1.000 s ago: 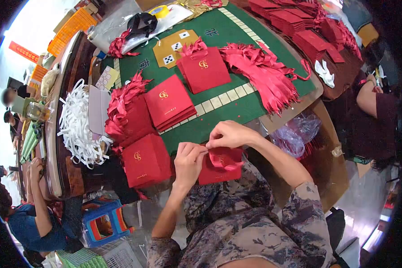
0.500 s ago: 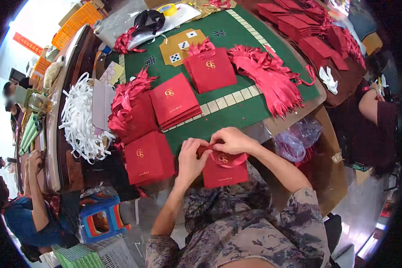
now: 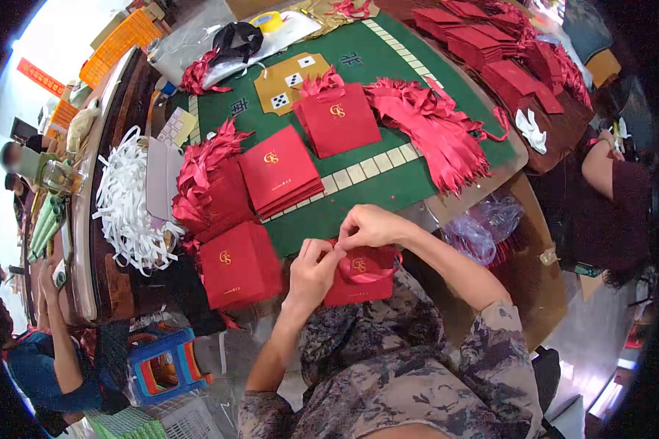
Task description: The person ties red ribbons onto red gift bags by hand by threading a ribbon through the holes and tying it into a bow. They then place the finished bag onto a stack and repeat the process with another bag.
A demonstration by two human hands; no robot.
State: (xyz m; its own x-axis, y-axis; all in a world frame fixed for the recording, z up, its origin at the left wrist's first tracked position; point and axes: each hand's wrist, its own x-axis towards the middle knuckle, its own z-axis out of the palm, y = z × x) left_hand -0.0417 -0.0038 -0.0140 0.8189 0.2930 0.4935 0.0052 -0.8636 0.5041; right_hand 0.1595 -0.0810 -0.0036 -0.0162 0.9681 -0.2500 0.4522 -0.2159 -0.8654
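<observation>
A small red paper bag [image 3: 358, 291] with a gold logo is in front of my lap, just below the table's near edge. A pink-red ribbon [image 3: 379, 276] loops across its front. My left hand [image 3: 314, 274] is pinched at the bag's upper left corner. From above, my right hand [image 3: 373, 225] pinches at the same spot, and the fingertips of both hands meet there. They seem to hold the ribbon's end at the bag's top edge, though the fingers cover most of it.
Finished-looking red bags stand in a stack [image 3: 280, 167] and a ribboned group [image 3: 344, 124] on the green table mat [image 3: 351, 194]. Beside them lie pink ribbons [image 3: 447, 143], another bag stack [image 3: 238, 265] and white ribbons [image 3: 133, 205]. Co-workers sit left and right.
My fingertips have come together in a tighter pinch at the bag's top edge. The bag has shifted slightly left and up; the whole view has moved a little.
</observation>
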